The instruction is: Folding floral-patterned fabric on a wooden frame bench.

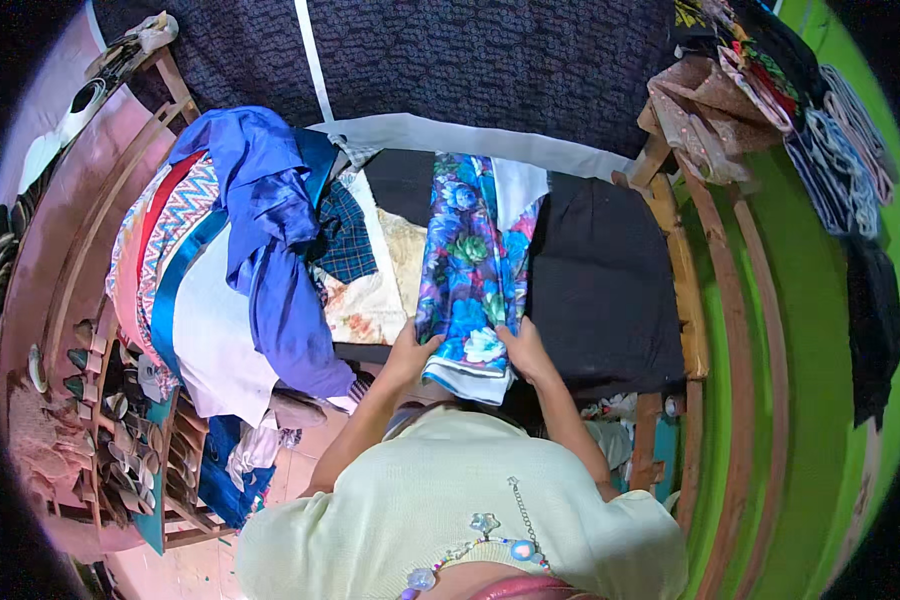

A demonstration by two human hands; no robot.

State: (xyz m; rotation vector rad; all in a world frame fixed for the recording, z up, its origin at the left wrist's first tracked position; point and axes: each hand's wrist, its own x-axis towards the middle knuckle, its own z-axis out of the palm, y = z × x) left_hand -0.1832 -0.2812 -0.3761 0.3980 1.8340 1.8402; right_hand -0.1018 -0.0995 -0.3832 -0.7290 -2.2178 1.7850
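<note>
A long folded floral cloth [460,240], blue with purple, green and white blooms and a pale underside, lies lengthwise away from me. Its near end hangs a little over the front edge of the black-covered table [610,290]. My left hand [411,357] is closed on the left edge of this end, thumb on top. On the opposite edge, my right hand [525,352] grips it the same way. Parts of the fingers are hidden under the fabric. A white fold [520,190] shows at the cloth's far right corner.
Left on the table, a heap of clothes has a blue-violet garment [270,230] on top and a white cloth [215,330] hanging down. A stained cream cloth [365,310] lies beside it. Shoes fill a rack [150,470] at lower left. Wooden rails [735,330] stand on the right.
</note>
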